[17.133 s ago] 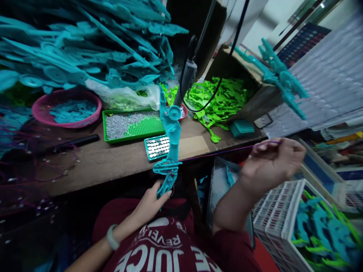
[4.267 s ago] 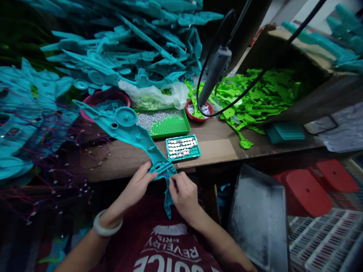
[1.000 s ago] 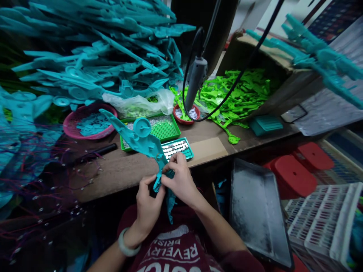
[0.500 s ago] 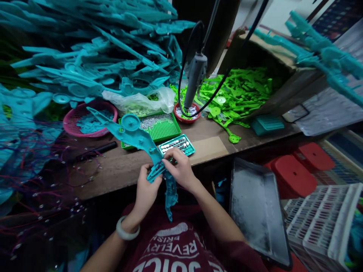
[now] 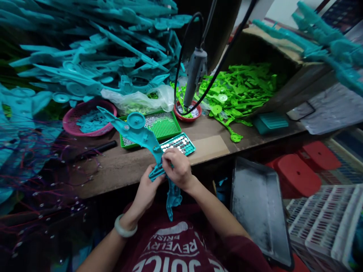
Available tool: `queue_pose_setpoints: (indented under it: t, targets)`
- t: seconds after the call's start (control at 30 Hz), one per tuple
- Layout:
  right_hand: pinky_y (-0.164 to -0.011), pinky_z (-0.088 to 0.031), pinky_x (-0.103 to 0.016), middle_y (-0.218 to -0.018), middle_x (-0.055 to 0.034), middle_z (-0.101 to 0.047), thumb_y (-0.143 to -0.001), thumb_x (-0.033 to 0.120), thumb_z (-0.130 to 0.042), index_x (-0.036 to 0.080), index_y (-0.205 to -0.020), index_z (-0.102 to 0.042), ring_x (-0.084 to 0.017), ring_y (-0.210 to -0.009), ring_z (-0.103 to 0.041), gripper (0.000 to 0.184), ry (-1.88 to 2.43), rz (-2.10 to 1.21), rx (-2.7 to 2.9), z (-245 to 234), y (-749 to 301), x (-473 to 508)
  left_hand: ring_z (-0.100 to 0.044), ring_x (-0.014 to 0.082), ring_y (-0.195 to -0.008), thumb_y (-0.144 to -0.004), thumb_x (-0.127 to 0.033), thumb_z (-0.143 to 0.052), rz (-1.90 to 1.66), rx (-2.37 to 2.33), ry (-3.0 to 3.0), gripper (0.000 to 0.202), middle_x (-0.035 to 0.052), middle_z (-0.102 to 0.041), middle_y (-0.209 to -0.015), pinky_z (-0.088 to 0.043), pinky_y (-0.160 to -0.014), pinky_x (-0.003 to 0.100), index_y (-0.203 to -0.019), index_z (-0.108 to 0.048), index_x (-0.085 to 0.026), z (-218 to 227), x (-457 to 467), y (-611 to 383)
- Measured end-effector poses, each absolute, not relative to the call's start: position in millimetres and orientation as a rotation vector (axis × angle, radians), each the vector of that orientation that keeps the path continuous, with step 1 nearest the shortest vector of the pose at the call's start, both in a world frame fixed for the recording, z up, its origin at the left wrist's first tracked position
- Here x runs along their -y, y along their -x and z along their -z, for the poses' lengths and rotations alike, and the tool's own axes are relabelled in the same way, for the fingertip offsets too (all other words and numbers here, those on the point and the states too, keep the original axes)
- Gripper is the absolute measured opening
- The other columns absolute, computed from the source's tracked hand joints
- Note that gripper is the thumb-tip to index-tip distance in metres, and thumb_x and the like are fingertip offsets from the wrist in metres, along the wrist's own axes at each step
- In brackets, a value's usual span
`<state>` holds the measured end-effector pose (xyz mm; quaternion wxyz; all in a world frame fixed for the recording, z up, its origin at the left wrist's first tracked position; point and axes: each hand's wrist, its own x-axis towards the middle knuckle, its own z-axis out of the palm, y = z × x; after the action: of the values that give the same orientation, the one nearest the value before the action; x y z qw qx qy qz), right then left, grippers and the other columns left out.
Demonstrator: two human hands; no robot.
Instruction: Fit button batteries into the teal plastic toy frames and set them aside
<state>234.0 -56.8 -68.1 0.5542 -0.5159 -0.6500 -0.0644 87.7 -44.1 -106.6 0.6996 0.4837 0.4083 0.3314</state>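
Note:
A long, curved teal plastic part (image 5: pixel 143 136) with a round disc near its upper end is held over the table's front edge, its lower end hanging toward my shirt. My left hand (image 5: pixel 147 185) grips its slotted middle section from the left. On the same section, my right hand (image 5: pixel 178 168) is closed, fingertips pinched together at the part; whether something small sits in them is hidden. Just beyond the right hand lies a small teal tray (image 5: pixel 190 148) with rows of shiny round metal pieces. Behind the part is a green perforated tray (image 5: pixel 167 130) of small metal bits.
A grey power screwdriver (image 5: pixel 195 75) hangs on a cable over a red bowl (image 5: pixel 188 118). Teal parts (image 5: pixel 113 56) pile high at back left; lime-green parts (image 5: pixel 238 90) spill from a cardboard box. A pink basket (image 5: pixel 69 119) and thin wires (image 5: pixel 56 185) are left, a grey bin (image 5: pixel 258 204) right.
My right hand's fingers have curled in tighter against the teal part's middle. The part has tilted slightly, its upper tip shifting right. The view has moved a little.

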Motion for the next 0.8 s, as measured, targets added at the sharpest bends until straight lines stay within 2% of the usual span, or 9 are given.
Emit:
queue_pose_setpoints:
  t: [0.13,0.23,0.3,0.4,0.5,0.57,0.7,0.8]
  targets:
    - [-0.07,-0.054,-0.03,-0.086,-0.003,-0.06,-0.097,0.011,-0.049,0.022,-0.096,-0.054,-0.015,-0.079,-0.059,0.011,1.3,0.12,1.29,67,-232,54,-0.062,0.0155,-0.093,-0.081,-0.035,-0.078,-0.756,-0.869,-0.949,0.042,-0.0005,-0.067,-0.101,-0.054,-0.085,0.028,-0.116,-0.057,-0.023,107,47,-89]
    - [-0.076,-0.055,-0.032,-0.089,-0.0041,-0.06,-0.096,0.008,-0.05,0.021,-0.1,-0.056,-0.016,-0.085,-0.06,0.014,1.286,0.129,1.236,68,-230,53,-0.063,0.0166,-0.096,-0.081,-0.035,-0.079,-0.734,-0.855,-0.935,0.045,0.001,-0.067,-0.105,-0.055,-0.087,0.03,-0.118,-0.057,-0.023,108,48,-88]
    - [-0.079,-0.055,-0.033,-0.091,-0.0048,-0.061,-0.095,0.005,-0.05,0.021,-0.103,-0.057,-0.017,-0.088,-0.06,0.018,1.274,0.157,1.23,71,-229,54,-0.063,0.0171,-0.094,-0.08,-0.033,-0.079,-0.713,-0.854,-0.938,0.041,0.0021,-0.069,-0.103,-0.055,-0.086,0.03,-0.114,-0.06,-0.02,108,49,-87]
    - [-0.078,-0.058,-0.032,-0.097,-0.0072,-0.061,-0.095,0.005,-0.05,0.02,-0.113,-0.057,-0.017,-0.091,-0.062,0.025,1.189,0.273,1.403,78,-227,58,-0.062,0.0141,-0.084,-0.079,-0.031,-0.078,-0.77,-0.902,-0.948,0.029,0.0003,-0.069,-0.091,-0.053,-0.078,0.024,-0.102,-0.064,-0.018,109,49,-89]
    - [-0.071,-0.06,-0.031,-0.101,-0.0078,-0.06,-0.098,0.014,-0.049,0.025,-0.123,-0.052,-0.018,-0.088,-0.065,0.028,1.093,0.433,1.54,79,-223,62,-0.06,0.0117,-0.074,-0.078,-0.03,-0.076,-0.817,-0.939,-0.947,0.023,-0.0019,-0.066,-0.08,-0.051,-0.069,0.02,-0.093,-0.065,-0.017,107,49,-94]
    - [-0.064,-0.058,-0.033,-0.101,-0.0066,-0.057,-0.1,0.02,-0.045,0.03,-0.122,-0.049,-0.017,-0.076,-0.064,0.024,1.159,0.446,1.322,72,-223,62,-0.063,0.013,-0.075,-0.076,-0.029,-0.078,-0.798,-0.942,-0.893,0.025,-0.0015,-0.068,-0.081,-0.054,-0.07,0.023,-0.093,-0.064,-0.017,103,48,-96]
    - [-0.05,-0.048,-0.029,-0.094,-0.0027,-0.047,-0.102,0.028,-0.04,0.03,-0.113,-0.046,-0.011,-0.057,-0.053,0.013,1.243,0.206,0.656,39,-245,74,-0.068,0.0162,-0.083,-0.069,-0.029,-0.083,-0.933,-0.986,-0.719,0.032,0.0004,-0.073,-0.089,-0.057,-0.077,0.027,-0.094,-0.065,-0.018,93,43,-83]
    - [-0.04,-0.039,-0.022,-0.078,0.0019,-0.046,-0.097,0.035,-0.052,0.026,-0.097,-0.051,-0.009,-0.048,-0.047,0.009,1.173,-0.169,0.709,17,-284,112,-0.067,0.014,-0.078,-0.065,-0.024,-0.085,-1.095,-1.036,-0.661,0.027,-0.002,-0.074,-0.085,-0.058,-0.074,0.024,-0.086,-0.068,-0.018,88,35,-59]
